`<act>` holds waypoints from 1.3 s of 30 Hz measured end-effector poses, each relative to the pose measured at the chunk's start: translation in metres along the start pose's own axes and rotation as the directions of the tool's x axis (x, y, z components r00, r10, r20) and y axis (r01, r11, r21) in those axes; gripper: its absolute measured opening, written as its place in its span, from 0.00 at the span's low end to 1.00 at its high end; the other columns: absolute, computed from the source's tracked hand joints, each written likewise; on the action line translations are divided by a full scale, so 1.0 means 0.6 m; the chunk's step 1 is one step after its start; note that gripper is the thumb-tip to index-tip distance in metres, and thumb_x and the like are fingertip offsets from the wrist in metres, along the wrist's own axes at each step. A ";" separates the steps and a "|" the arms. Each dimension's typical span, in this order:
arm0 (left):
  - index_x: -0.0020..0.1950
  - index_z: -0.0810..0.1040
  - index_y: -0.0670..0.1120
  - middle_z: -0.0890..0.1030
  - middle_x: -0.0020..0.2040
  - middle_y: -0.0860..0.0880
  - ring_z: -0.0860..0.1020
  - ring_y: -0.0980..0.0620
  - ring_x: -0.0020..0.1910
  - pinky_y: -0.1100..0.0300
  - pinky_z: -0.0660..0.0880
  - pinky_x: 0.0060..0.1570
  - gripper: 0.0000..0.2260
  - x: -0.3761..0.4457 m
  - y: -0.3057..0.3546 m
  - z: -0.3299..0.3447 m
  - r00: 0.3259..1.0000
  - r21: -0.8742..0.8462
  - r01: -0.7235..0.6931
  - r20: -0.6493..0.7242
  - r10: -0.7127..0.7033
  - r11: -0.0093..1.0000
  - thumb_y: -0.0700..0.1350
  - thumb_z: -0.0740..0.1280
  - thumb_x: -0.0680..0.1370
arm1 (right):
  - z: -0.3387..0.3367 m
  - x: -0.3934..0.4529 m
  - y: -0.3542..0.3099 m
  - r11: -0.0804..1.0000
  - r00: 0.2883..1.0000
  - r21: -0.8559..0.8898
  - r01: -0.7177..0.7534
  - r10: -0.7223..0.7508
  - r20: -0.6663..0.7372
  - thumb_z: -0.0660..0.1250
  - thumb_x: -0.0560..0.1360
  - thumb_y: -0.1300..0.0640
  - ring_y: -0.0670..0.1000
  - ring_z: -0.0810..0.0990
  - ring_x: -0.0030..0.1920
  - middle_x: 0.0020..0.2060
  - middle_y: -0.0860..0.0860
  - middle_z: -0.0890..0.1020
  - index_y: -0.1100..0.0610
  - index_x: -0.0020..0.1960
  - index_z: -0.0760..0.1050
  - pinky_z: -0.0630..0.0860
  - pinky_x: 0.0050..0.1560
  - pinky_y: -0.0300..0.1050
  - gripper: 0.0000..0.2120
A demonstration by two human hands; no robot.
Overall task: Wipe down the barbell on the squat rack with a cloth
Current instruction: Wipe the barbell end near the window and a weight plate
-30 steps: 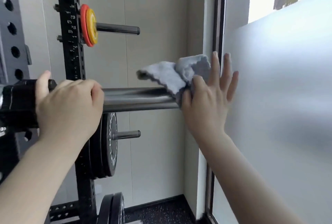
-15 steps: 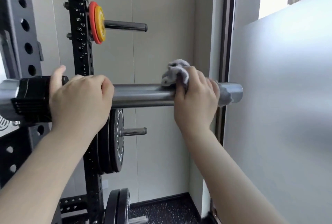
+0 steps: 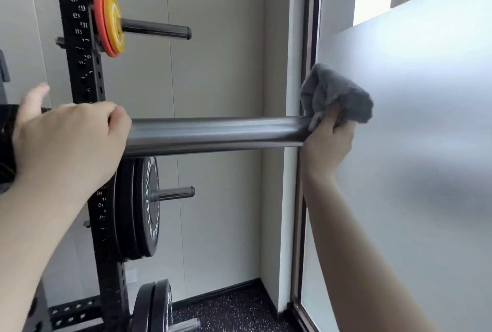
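The barbell's steel sleeve runs level across the middle of the view. My left hand grips the sleeve near its inner end, beside a black collar at the left edge. My right hand holds a bunched grey cloth at the sleeve's outer tip. The cloth and hand cover the tip, and most of the cloth bulges above my fingers.
A black rack upright stands behind the bar. It carries small red and yellow plates on an upper peg and black plates on a lower peg. More black plates sit near the floor. A frosted glass panel is close on the right.
My right hand with the cloth slid outward along the sleeve to its tip. One second ago that hand was open against the bar end. My left hand kept its grip.
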State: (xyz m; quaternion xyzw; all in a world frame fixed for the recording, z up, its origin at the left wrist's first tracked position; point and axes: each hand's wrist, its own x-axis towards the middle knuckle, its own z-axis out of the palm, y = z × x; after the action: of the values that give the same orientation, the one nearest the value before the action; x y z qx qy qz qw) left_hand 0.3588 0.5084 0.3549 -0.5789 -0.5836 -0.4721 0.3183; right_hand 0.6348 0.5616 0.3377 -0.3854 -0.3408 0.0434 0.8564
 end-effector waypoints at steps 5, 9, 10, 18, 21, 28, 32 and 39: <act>0.40 0.80 0.43 0.75 0.27 0.41 0.74 0.41 0.33 0.37 0.71 0.57 0.24 -0.002 -0.001 0.007 1.000 -0.009 0.027 -0.003 -0.027 1.000 0.53 0.48 0.78 | -0.039 0.003 0.001 0.948 0.962 0.168 -0.271 0.273 0.009 0.57 0.81 0.48 0.60 0.75 0.29 0.28 0.51 0.74 0.56 0.37 0.67 0.74 0.33 0.51 0.17; 0.37 0.79 0.41 0.73 0.25 0.41 0.70 0.43 0.31 0.36 0.69 0.60 0.22 -0.002 0.000 0.010 1.000 0.026 0.026 0.001 -0.026 0.999 0.49 0.50 0.79 | -0.013 0.000 -0.032 0.980 0.982 -0.184 0.072 -0.038 0.184 0.57 0.80 0.50 0.57 0.77 0.38 0.33 0.50 0.81 0.53 0.45 0.76 0.73 0.49 0.49 0.11; 0.37 0.79 0.41 0.73 0.25 0.41 0.70 0.44 0.31 0.38 0.65 0.64 0.22 -0.002 0.000 0.011 1.000 0.053 0.012 0.009 -0.013 0.999 0.48 0.50 0.80 | 0.003 -0.021 -0.040 0.916 0.944 -0.292 0.275 -0.200 0.261 0.59 0.79 0.53 0.56 0.78 0.43 0.38 0.51 0.82 0.51 0.51 0.76 0.71 0.53 0.49 0.08; 0.49 0.72 0.46 0.77 0.34 0.52 0.78 0.46 0.40 0.50 0.45 0.75 0.15 -0.019 0.005 -0.014 0.997 0.026 -0.069 0.044 0.068 0.997 0.50 0.48 0.82 | -0.013 -0.115 0.034 0.448 0.434 -0.054 0.892 -0.818 0.378 0.61 0.75 0.71 0.56 0.75 0.64 0.58 0.60 0.80 0.59 0.52 0.71 0.71 0.65 0.53 0.10; 0.50 0.72 0.45 0.81 0.47 0.51 0.76 0.49 0.59 0.51 0.43 0.75 0.11 -0.035 -0.002 -0.018 0.991 -0.089 -0.127 0.029 0.130 0.988 0.49 0.54 0.82 | 0.000 -0.101 0.031 0.836 0.844 -0.131 0.533 -0.515 0.147 0.60 0.70 0.74 0.60 0.74 0.58 0.53 0.64 0.79 0.62 0.52 0.70 0.70 0.60 0.67 0.14; 0.66 0.72 0.43 0.67 0.74 0.48 0.60 0.50 0.76 0.49 0.45 0.76 0.16 -0.083 0.005 -0.017 0.995 -0.098 -0.095 -0.025 0.093 0.991 0.43 0.55 0.80 | 0.043 -0.247 -0.045 0.643 0.493 0.074 0.763 -0.651 0.577 0.54 0.81 0.57 0.55 0.72 0.69 0.63 0.54 0.78 0.62 0.53 0.77 0.67 0.70 0.57 0.14; 0.79 0.53 0.50 0.49 0.80 0.51 0.43 0.53 0.78 0.54 0.36 0.75 0.30 -0.123 0.000 -0.017 0.992 -0.050 -0.112 0.052 0.115 0.992 0.44 0.60 0.79 | -0.022 -0.238 -0.021 0.645 0.420 0.088 0.759 -0.588 0.691 0.63 0.73 0.65 0.48 0.69 0.71 0.68 0.48 0.75 0.55 0.57 0.72 0.74 0.60 0.40 0.14; 0.78 0.43 0.59 0.32 0.75 0.64 0.32 0.64 0.74 0.63 0.29 0.69 0.30 -0.272 -0.006 -0.013 0.888 -0.026 0.115 0.450 -0.091 0.993 0.53 0.56 0.81 | -0.144 -0.266 0.044 0.778 0.415 -0.288 0.558 0.039 0.909 0.60 0.76 0.62 0.50 0.73 0.40 0.48 0.41 0.78 0.42 0.60 0.65 0.69 0.33 0.43 0.18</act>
State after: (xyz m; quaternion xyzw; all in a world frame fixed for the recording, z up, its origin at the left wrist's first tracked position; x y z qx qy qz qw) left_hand 0.3744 0.4405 0.2073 -0.6485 -0.6585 -0.3573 0.1347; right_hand 0.5712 0.4715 0.1910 -0.4742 -0.7864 -0.0066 0.3959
